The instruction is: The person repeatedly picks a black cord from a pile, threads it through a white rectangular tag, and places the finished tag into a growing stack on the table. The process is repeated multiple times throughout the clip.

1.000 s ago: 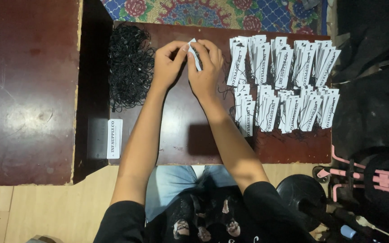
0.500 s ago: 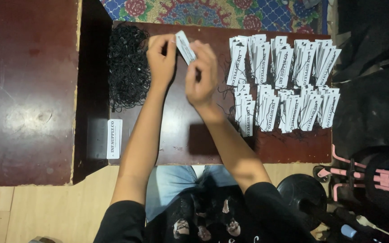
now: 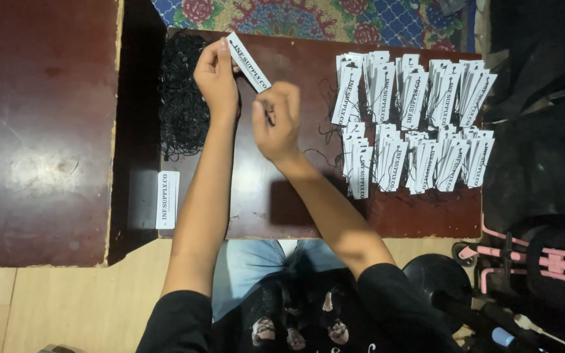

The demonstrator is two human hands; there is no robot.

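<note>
hands: left hand (image 3: 217, 78) pinching one tag (image 3: 248, 62)

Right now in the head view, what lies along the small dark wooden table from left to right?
Single white paper tag → heap of black string loops → left hand holding a white tag → right hand → rows of stacked white tags.

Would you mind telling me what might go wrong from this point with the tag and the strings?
The white tag is pinched only at one end by the left hand, so it may slip. The right hand works close to loose strings trailing from the tag stacks and could snag them, perhaps toppling the rows.
</note>
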